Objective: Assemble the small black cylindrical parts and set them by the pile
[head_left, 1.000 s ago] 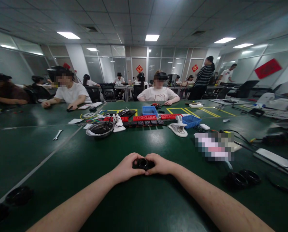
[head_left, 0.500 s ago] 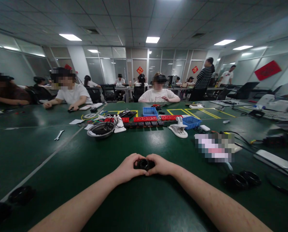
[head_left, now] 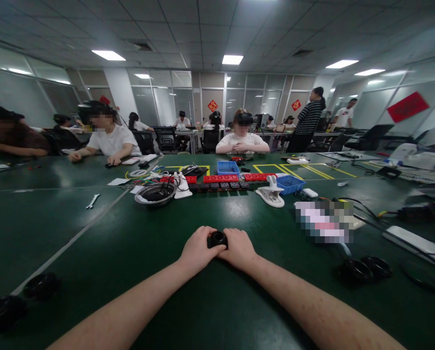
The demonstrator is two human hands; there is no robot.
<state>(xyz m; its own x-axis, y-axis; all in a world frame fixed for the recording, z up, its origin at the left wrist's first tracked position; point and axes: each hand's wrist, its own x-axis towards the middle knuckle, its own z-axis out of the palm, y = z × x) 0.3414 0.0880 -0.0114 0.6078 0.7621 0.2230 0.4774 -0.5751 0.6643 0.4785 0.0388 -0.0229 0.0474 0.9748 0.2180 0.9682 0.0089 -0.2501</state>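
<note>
Between my two hands is a small black round part [head_left: 217, 238] with a hole in its top, close to the green tabletop. My left hand [head_left: 200, 247] curls round its left side, thumb across the near side. On the other side my right hand [head_left: 239, 247] closes against it, and the two hands touch at the front. Fingers hide much of the part. Larger black rings [head_left: 356, 270] lie to the right, and more black rings [head_left: 41, 286] are at the lower left.
Ahead stand a metal bowl [head_left: 155, 194] with black cable, a white clamp [head_left: 271, 192], red power strips [head_left: 220, 178] and blue trays [head_left: 289, 184]. A wrench [head_left: 93, 201] lies left. A white power strip [head_left: 417, 247] and cables are right. A person [head_left: 241, 138] sits opposite.
My hands have moved slightly up the picture. My right hand has turned and its fingers now lie more forward along the part. The person opposite has brought their hands together.
</note>
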